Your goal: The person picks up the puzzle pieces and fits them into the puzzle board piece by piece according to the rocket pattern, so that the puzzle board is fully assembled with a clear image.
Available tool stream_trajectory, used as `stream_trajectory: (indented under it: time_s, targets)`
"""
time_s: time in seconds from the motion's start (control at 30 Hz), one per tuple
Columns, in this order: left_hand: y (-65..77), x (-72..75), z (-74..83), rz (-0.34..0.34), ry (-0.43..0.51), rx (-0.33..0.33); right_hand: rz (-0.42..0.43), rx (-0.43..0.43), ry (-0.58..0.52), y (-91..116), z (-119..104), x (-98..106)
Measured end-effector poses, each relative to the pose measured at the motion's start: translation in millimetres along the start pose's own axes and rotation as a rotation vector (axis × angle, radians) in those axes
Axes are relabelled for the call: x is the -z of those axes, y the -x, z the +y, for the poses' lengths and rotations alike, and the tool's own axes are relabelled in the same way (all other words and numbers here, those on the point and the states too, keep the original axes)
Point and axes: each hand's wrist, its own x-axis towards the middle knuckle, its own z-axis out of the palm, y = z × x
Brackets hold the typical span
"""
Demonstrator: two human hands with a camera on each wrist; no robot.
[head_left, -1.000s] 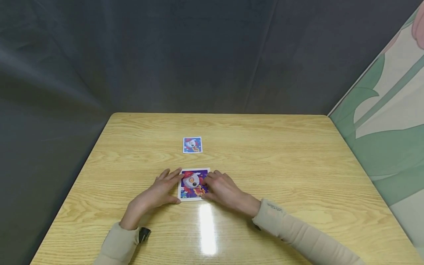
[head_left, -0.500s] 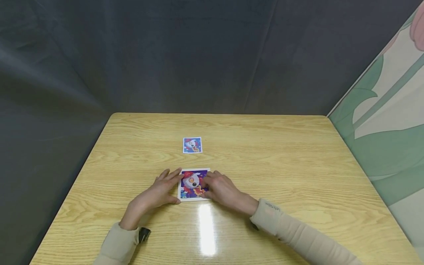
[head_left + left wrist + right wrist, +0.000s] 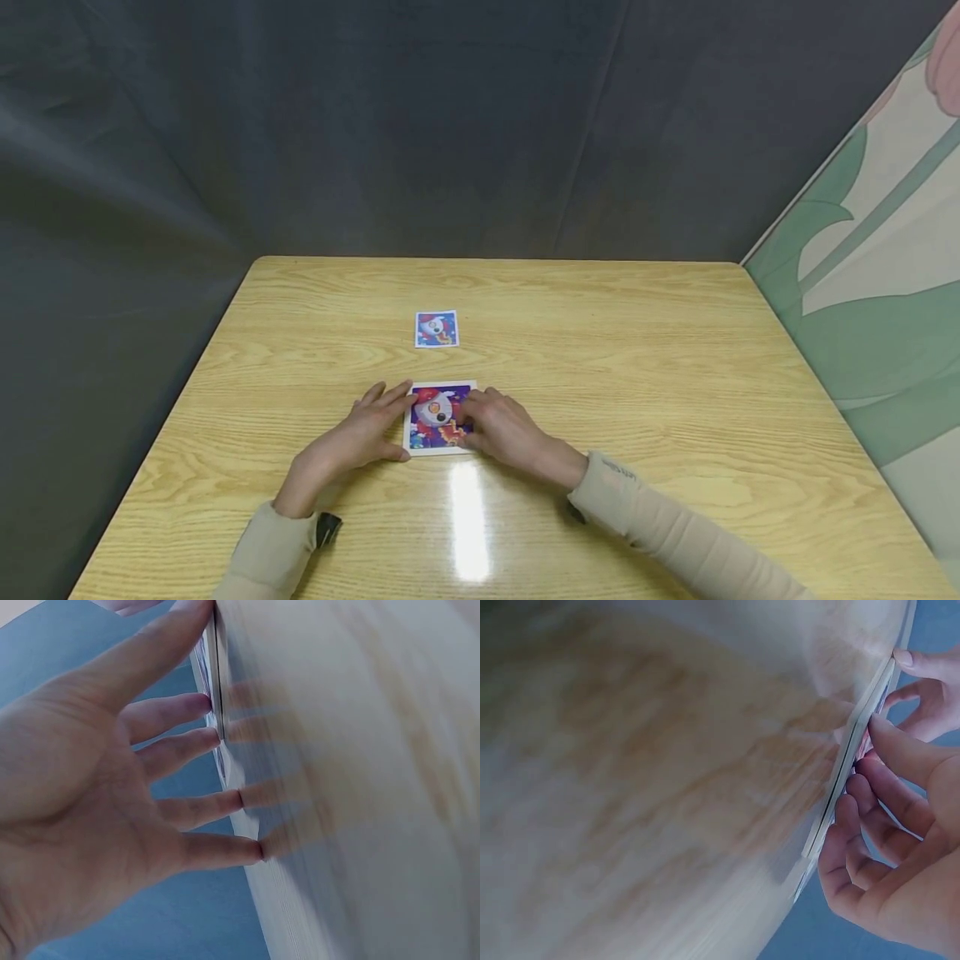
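On the table lies a square picture board (image 3: 435,417), white-bordered, printed with a white round-faced figure on purple; it looks like a jigsaw puzzle. My left hand (image 3: 363,429) rests along its left side with fingers spread, thumb at the near left corner. The left wrist view shows these fingers (image 3: 169,759) nearly straight, their tips touching the board's edge and the tabletop. Over the board's right part sits my right hand (image 3: 504,427), thumb and bent fingers touching the picture. From the right wrist, the bent fingers (image 3: 855,825) meet the surface; whether they pinch a piece is hidden.
Beyond the board lies a smaller square card (image 3: 437,329) with a similar picture. The wooden table (image 3: 637,358) ends at a dark cloth (image 3: 450,125) behind and at the left. A floral panel (image 3: 885,317) borders the right side. Light glares off the near tabletop.
Almost nothing has moved. The right hand and its sleeve shift very slightly between the first and second earlier frames; the left hand, the board and the small card stay in place.
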Motion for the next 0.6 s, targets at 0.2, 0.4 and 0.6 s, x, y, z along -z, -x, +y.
stream_trajectory:
  time_s: [0.2, 0.4, 0.6]
  targets:
    - [-0.8, 0.6, -1.8, 0.003, 0.005, -0.003, 0.031, -0.029, -0.026, 5.0, 2.6, 6.4]
    - [-1.6, -0.4, -2.8, -0.001, 0.004, 0.005, 0.159, -0.065, -0.011, 24.8, 18.6, 19.0]
    - [-1.4, 0.2, -1.1, -0.012, -0.017, 0.014, 0.259, -0.077, 0.033, 46.2, 36.8, 33.1]
